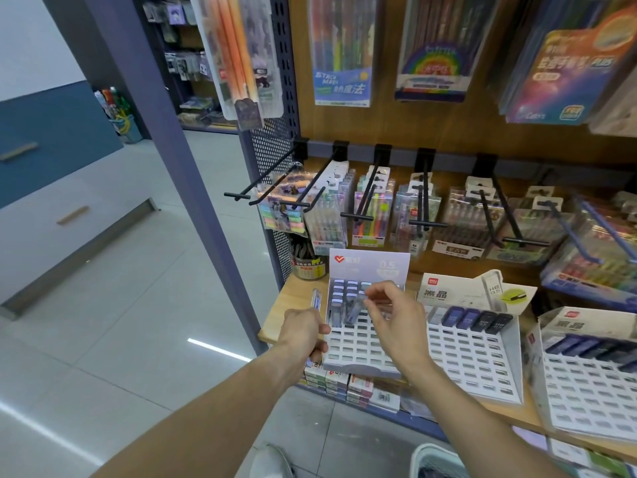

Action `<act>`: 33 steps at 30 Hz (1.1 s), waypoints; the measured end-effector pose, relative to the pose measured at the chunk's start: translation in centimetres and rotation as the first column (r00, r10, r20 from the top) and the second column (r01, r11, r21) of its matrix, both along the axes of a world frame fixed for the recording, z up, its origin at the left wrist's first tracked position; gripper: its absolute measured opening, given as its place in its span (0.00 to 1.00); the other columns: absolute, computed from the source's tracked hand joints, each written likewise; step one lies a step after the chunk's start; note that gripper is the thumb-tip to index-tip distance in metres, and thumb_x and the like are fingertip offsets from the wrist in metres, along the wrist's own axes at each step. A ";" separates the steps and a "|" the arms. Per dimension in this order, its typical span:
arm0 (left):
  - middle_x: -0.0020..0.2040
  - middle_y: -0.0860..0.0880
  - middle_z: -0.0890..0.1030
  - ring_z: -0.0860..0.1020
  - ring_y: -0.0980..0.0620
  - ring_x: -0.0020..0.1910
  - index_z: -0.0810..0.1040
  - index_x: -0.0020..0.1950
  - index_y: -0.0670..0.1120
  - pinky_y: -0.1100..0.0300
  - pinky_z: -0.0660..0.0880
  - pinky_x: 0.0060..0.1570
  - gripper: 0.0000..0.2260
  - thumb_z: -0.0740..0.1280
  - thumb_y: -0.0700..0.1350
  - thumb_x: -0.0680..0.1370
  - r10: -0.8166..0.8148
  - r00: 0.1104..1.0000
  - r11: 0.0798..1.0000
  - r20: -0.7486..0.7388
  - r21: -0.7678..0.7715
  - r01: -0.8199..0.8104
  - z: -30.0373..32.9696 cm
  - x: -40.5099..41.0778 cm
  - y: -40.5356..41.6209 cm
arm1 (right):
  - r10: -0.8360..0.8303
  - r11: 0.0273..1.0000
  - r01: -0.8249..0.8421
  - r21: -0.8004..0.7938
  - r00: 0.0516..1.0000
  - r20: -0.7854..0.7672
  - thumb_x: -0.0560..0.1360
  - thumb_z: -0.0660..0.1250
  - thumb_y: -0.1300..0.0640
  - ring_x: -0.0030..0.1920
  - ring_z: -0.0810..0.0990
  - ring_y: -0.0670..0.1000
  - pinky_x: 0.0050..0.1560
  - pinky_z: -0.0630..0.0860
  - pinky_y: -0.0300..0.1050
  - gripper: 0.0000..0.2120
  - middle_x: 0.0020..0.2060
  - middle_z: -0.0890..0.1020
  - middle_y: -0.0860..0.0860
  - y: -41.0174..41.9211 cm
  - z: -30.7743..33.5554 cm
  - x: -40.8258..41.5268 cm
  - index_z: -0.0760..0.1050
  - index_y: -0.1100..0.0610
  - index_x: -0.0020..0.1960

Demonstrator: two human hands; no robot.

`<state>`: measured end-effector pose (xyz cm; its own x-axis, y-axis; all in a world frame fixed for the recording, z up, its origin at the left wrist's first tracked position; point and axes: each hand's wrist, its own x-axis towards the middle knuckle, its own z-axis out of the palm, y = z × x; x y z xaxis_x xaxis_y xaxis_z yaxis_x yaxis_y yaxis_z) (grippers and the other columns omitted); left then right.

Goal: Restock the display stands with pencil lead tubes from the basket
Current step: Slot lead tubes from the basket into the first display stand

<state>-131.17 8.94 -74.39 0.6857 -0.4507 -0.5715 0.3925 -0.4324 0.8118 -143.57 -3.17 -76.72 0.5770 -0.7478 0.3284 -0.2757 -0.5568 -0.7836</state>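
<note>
- The right hand (389,315) pinches a lead tube (355,308) in its grip, tilted over the slotted display stand (362,343) at frame centre.
- The left hand (303,332) grasps more tubes (316,300) beside the stand's left edge.
- The basket (436,460) sits at the bottom edge, right of centre.
- Two more stands (475,360) line the wooden shelf (286,305) to the right.

Above my shelf (275,315), packs of coloured pens (370,215) hang on black hooks (425,198) from a wooden back panel (382,122). A round tin (309,265) stands in the shelf's back left corner. Bigger pen sets (341,50) hang higher up. To my left run a purple post (165,132), pale floor tiles (138,305) and grey drawers (69,215).
</note>
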 end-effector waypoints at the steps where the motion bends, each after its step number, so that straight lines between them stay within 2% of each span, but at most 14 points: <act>1: 0.48 0.41 0.79 0.72 0.50 0.24 0.69 0.66 0.41 0.61 0.63 0.23 0.15 0.56 0.37 0.80 -0.005 1.000 1.000 -0.002 0.001 0.005 0.0 0.0 0.0 | 0.002 1.000 -0.002 -0.007 1.000 -0.003 0.77 0.72 0.59 0.45 0.81 0.37 0.50 0.80 0.39 0.06 0.43 0.82 0.39 0.0 0.1 -0.1 0.78 0.50 0.50; 4: 0.53 0.38 0.80 0.77 0.49 0.23 0.71 0.64 0.40 0.60 0.67 0.24 0.14 0.57 0.36 0.79 -0.024 1.000 1.000 -0.006 0.007 0.024 0.2 0.1 0.1 | 0.013 0.999 -0.013 -0.029 1.000 -0.001 0.77 0.72 0.60 0.46 0.80 0.37 0.49 0.79 0.36 0.06 0.43 0.82 0.39 0.0 0.1 -0.3 0.79 0.51 0.50; 8: 0.52 0.42 0.81 0.79 0.48 0.26 0.73 0.62 0.41 0.59 0.72 0.26 0.11 0.58 0.37 0.80 -0.026 1.000 1.000 0.004 -0.009 0.026 0.8 0.0 0.3 | 0.032 0.998 -0.034 -0.048 0.999 -0.032 0.77 0.72 0.60 0.45 0.81 0.38 0.49 0.81 0.39 0.06 0.43 0.82 0.39 -0.2 0.1 0.0 0.79 0.50 0.50; 12: 0.56 0.40 0.81 0.79 0.48 0.28 0.73 0.62 0.42 0.62 0.74 0.26 0.10 0.59 0.38 0.82 -0.039 0.999 0.999 -0.005 -0.003 0.039 1.3 -0.2 0.5 | 0.048 0.997 -0.050 -0.054 0.998 -0.049 0.77 0.72 0.58 0.45 0.82 0.39 0.49 0.81 0.42 0.05 0.44 0.83 0.39 -0.1 0.3 0.9 0.80 0.50 0.50; 17: 0.56 0.39 0.80 0.77 0.48 0.28 0.75 0.61 0.42 0.63 0.73 0.23 0.10 0.60 0.38 0.81 -0.039 0.999 0.999 0.008 -0.004 0.039 1.8 -0.4 0.5 | 0.117 0.985 -0.132 -0.108 0.984 -0.131 0.76 0.73 0.60 0.44 0.81 0.40 0.49 0.80 0.40 0.07 0.44 0.83 0.40 0.3 0.2 1.2 0.80 0.49 0.49; 20: 0.58 0.41 0.80 0.77 0.49 0.28 0.76 0.60 0.42 0.64 0.74 0.24 0.09 0.60 0.37 0.81 -0.042 0.999 0.999 0.017 -0.006 0.042 2.1 -0.4 0.8 | 0.093 0.986 -0.115 -0.117 0.979 -0.179 0.76 0.72 0.62 0.45 0.80 0.41 0.50 0.80 0.41 0.09 0.46 0.83 0.41 0.1 -0.8 0.6 0.80 0.49 0.51; 24: 0.57 0.42 0.80 0.78 0.48 0.32 0.79 0.58 0.44 0.61 0.75 0.26 0.09 0.63 0.37 0.81 -0.045 0.999 0.999 0.022 -0.017 0.046 2.3 -0.4 1.0 | 0.091 0.988 -0.111 -0.107 0.980 -0.177 0.76 0.71 0.65 0.47 0.80 0.42 0.53 0.80 0.41 0.15 0.51 0.81 0.43 -0.3 -1.0 0.7 0.81 0.48 0.57; 29: 0.50 0.42 0.84 0.80 0.50 0.30 0.82 0.57 0.42 0.60 0.75 0.28 0.09 0.70 0.35 0.78 -0.035 0.999 0.999 0.009 -0.036 0.036 3.0 0.5 1.5 | 0.104 0.988 -0.124 -0.091 0.976 -0.193 0.77 0.69 0.65 0.45 0.79 0.44 0.52 0.80 0.44 0.14 0.50 0.76 0.44 -0.4 0.0 0.5 0.82 0.49 0.58; 31: 0.44 0.42 0.86 0.81 0.52 0.31 0.83 0.55 0.41 0.62 0.78 0.32 0.09 0.74 0.34 0.76 -0.083 0.996 0.995 0.031 -0.044 0.084 3.4 0.7 1.9 | 0.073 0.997 -0.077 -0.027 0.990 -0.120 0.78 0.69 0.62 0.46 0.80 0.43 0.51 0.80 0.40 0.13 0.51 0.77 0.43 -0.1 0.8 0.2 0.82 0.48 0.58; 33: 0.41 0.42 0.86 0.82 0.52 0.33 0.84 0.54 0.40 0.62 0.79 0.38 0.11 0.77 0.34 0.73 -0.130 0.990 0.989 0.049 -0.066 0.134 3.5 0.6 2.4 | 0.086 0.990 -0.079 0.120 0.995 -0.051 0.78 0.71 0.58 0.48 0.80 0.40 0.49 0.80 0.36 0.12 0.52 0.80 0.39 0.7 1.8 -0.3 0.81 0.46 0.59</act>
<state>-130.56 11.29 -70.84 0.6418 -0.5765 -0.5058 0.2982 -0.4200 0.8571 -143.82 -2.52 -74.93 0.6535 -0.7283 0.2065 -0.2780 -0.4846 -0.8294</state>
